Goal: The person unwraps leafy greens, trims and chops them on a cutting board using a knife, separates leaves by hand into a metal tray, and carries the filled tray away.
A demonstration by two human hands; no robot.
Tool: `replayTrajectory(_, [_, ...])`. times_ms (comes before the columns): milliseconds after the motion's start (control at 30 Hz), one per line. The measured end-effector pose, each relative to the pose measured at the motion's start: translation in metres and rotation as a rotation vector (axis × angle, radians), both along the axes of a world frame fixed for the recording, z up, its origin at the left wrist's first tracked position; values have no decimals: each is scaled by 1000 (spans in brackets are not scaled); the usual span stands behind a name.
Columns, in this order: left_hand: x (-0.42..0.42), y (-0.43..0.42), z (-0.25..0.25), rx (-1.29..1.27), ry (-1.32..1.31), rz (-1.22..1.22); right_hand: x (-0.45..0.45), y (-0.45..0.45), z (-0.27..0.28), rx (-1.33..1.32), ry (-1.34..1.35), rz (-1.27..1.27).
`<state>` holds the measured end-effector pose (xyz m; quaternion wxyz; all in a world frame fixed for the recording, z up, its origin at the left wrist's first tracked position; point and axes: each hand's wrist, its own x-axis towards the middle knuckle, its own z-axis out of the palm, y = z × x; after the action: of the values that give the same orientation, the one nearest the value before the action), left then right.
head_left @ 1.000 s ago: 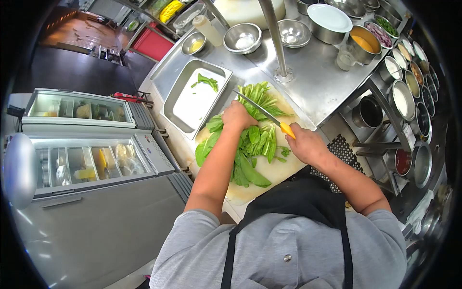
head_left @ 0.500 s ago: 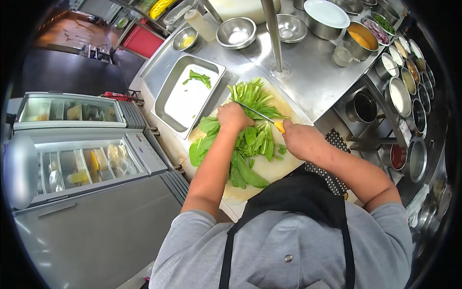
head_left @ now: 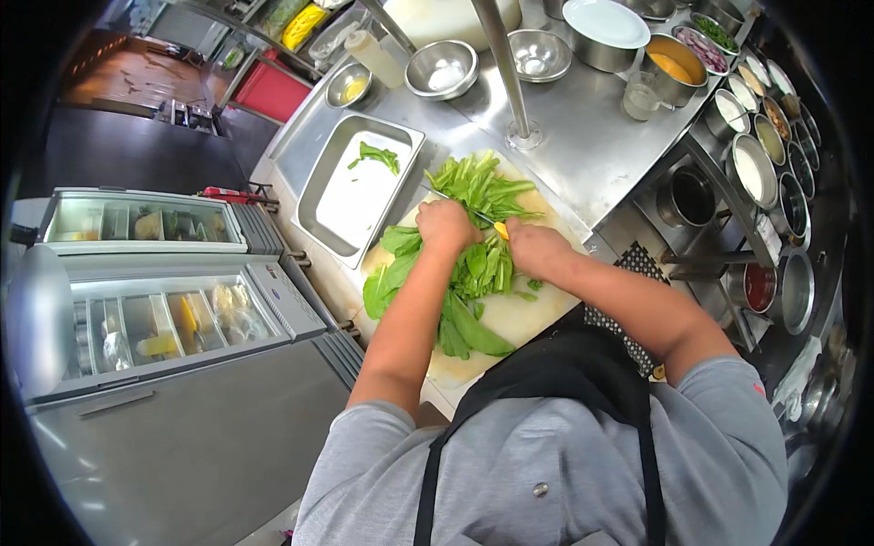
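Note:
My right hand is wrapped round the yellow handle of a knife. Its blade runs up and left, partly hidden among leafy greens on a pale cutting board. Fingers curled, my left hand presses down on the bunch of greens beside the blade. Cut stems lie beyond the blade, while broad leaves spread on the near side. Left of the board stands a steel pan with a few cut green pieces on its white bottom.
Steel bowls and a squeeze bottle stand at the back of the steel counter, near an upright metal pole. To the right are pots and several ingredient containers. A glass-topped freezer is at left.
My right hand has moved up and left with the knife, bringing the handle closer to my left hand. My left hand stays on the greens. The whole view has shifted slightly.

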<state>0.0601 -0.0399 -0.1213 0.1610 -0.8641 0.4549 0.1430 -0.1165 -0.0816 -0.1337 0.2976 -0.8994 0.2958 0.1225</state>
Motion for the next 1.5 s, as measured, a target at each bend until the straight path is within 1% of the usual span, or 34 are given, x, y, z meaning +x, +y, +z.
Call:
replayTrajectory(33, [-2,-1,6,67,13,8,2,0,-4,-8,-13,-2])
replayTrajectory(100, [-4,3,14,56,8,22,0,2,-12,8,-59,-56])
replayTrajectory(167, [2,6,18,-51,45,114,0,0,-18,-5,-83,-45])
replayTrajectory(200, [5,11,25,-61,42,112,-1,-1,-19,-7,-91,-30])
replayTrajectory(267, [17,25,40,-301,147,186,-3,0,-11,-25,-87,-29])
replayTrajectory(300, [31,32,39,-304,148,186,-4,2,-7,-33,-80,-25])
replayTrajectory(367, [65,51,30,-685,654,301,-6,9,-7,-86,-90,-29])
replayTrajectory(400, [69,58,44,-758,784,356,-7,16,-7,-134,-100,-33])
replayTrajectory(433, [72,64,62,-833,913,412,-9,20,-6,-129,-94,-25])
replayTrajectory(500, [90,79,81,-937,1152,507,-12,26,-5,-187,-150,-68])
replayTrajectory(567, [115,95,91,-1029,1418,502,-15,28,-13,-193,-164,-64])
replayTrajectory(600, [124,99,100,-1102,1469,507,-16,29,-16,-204,-181,-72])
replayTrajectory(633, [136,100,110,-1141,1456,462,-16,29,-16,-202,-185,-58])
replayTrajectory(700, [179,97,122,-1119,1149,390,-18,29,-12,-204,-226,-82])
replayTrajectory(767, [213,85,133,-1036,716,281,-18,30,-13,-216,-231,-83])
replayTrajectory(800, [225,77,133,-973,560,235,-17,31,-13,-226,-233,-99])
replayTrajectory(833, [230,73,130,-975,556,246,-16,31,-13,-223,-232,-88])
replayTrajectory(900, [237,63,118,-579,-11,-5,-16,33,-11,-239,-230,-105])
replayTrajectory(933, [248,62,96,-522,-131,-214,-15,34,-11,-237,-225,-103])
replayTrajectory(967, [258,63,75,-314,-128,-250,-15,35,-11,-233,-217,-111])
replayTrajectory(1033, [252,67,53,-86,-93,-345,-15,36,-13,-233,-200,-129])
replayTrajectory(1067, [248,67,43,-33,-106,-308,-16,38,-16,-232,-225,-142])
replayTrajectory(1100, [235,63,41,-39,-93,-323,-18,38,-18,-233,-248,-157])
replayTrajectory(1167, [201,48,49,-429,-59,-334,-19,37,-11,-213,-205,-159])
replayTrajectory(1200, [185,34,49,-622,108,-416,-19,37,-8,-187,-177,-147])
replayTrajectory(1233, [157,21,40,-780,341,-327,-19,37,-9,-188,-168,-155])
replayTrajectory(1267, [115,14,43,-796,497,-188,-19,36,-11,-197,-189,-141])
replayTrajectory(1300, [92,3,17,-870,468,-293,-19,36,-12,-206,-211,-126])
replayTrajectory(1333, [58,-1,15,-852,354,-346,-19,36,-11,-210,-205,-130])
replayTrajectory(1400, [22,-3,-6,-661,557,-399,-19,36,-6,-204,-153,-129])
replayTrajectory(1433, [9,2,-9,-664,561,-400,-19,36,-6,-206,-149,-130])
replayTrajectory(1500, [-12,13,-12,-551,358,-572,-20,36,-6,-175,-162,-141])
